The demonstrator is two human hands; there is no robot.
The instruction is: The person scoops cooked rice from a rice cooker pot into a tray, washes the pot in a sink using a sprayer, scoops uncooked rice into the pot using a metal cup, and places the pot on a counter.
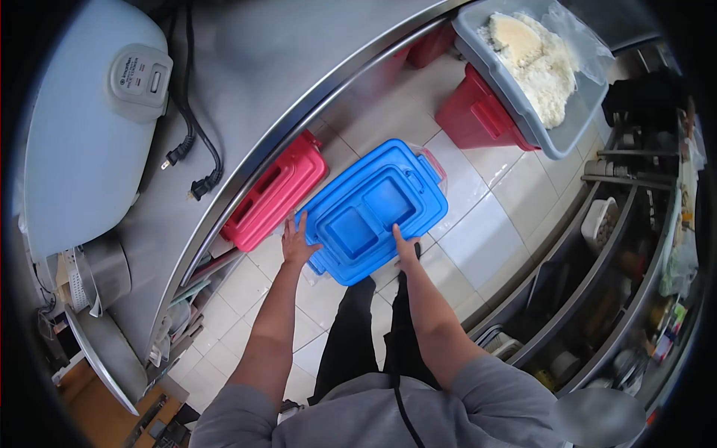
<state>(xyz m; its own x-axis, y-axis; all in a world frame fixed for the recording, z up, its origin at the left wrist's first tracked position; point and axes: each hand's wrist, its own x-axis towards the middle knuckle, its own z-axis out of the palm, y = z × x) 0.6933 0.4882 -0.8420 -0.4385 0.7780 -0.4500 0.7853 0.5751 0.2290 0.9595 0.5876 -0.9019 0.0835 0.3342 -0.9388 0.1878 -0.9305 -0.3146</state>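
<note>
A blue lid with two square recesses covers a bin in front of my legs. My left hand lies at the lid's left edge, its fingers spread. On the lid's near side rests my right hand, fingers apart, with a fingertip beside the right recess. Neither hand is wrapped round anything. Just left of the blue lid is a red lid, partly beneath the steel counter. The bin under the blue lid is mostly hidden.
A steel counter curves along the left, bearing a rice cooker and loose plugs. At the upper right, a grey tub of white food stands over a red bin. Steel shelves line the right.
</note>
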